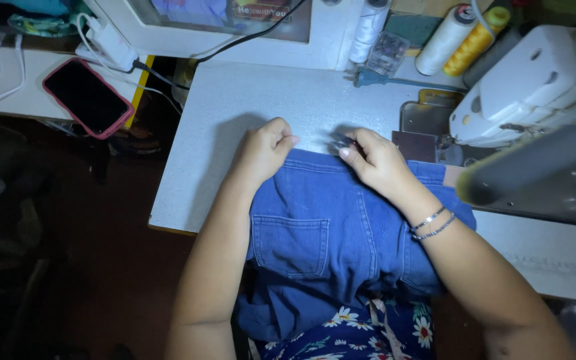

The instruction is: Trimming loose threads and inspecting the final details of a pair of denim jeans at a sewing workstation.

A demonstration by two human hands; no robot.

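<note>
A pair of blue denim jeans (pixel 328 227) lies across the near edge of the white sewing table (pixel 248 107), waistband toward the machine and a back pocket facing up, the legs spilling off the table edge toward six o'clock over a lap in floral fabric (pixel 361 333). The left hand (pixel 261 150) is curled closed on the waistband at about ten o'clock of the garment, fingers bunched tight with the denim pinched under them. The right hand (pixel 378 163) rests on the waistband just to the three o'clock side of the left one, fingers folded in around a small dark tool (pixel 341 141) whose tip pokes out toward the left hand; what kind of tool it is I cannot tell. Two thin bracelets (pixel 433 223) sit on that wrist. A white sewing machine (pixel 535 87) stands at two o'clock of the hands, with its metal plate (pixel 428 117) just beyond the right hand. At twelve o'clock stand thread spools, one white (pixel 445 40) and one yellow (pixel 476 40). Well off at ten o'clock a phone in a pink case (pixel 88 97) lies on a separate white surface.
</note>
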